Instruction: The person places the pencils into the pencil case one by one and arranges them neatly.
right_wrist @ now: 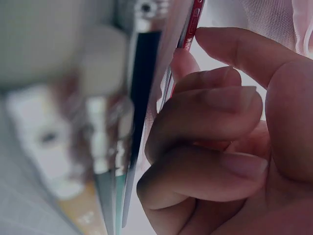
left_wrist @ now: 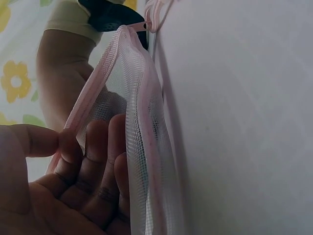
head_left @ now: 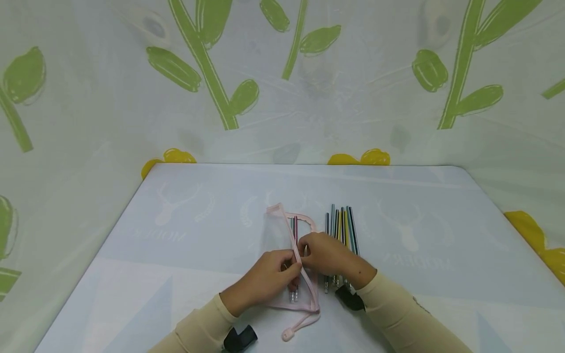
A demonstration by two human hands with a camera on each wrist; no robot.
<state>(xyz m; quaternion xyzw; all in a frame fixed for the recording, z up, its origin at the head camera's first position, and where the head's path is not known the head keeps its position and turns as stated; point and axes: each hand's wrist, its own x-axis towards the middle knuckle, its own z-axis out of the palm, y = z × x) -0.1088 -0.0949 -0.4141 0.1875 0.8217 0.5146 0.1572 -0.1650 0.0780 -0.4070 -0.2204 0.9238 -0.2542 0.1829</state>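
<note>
head view: the mesh pouch [head_left: 287,227] lies between the left hand [head_left: 269,274], which pinches its edge, and the right hand [head_left: 327,252], curled by the red pencil [head_left: 296,228]; whether that grips, i cannot tell. the loose pencils [head_left: 343,225], nearer the right hand, run lengthwise near to far.

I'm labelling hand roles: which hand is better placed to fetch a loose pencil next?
Probably the right hand: the loose pencils lie alongside it, while the left hand pinches the mesh pouch's edge, farther from them. The right fingertips must first leave the red pencil.
</note>
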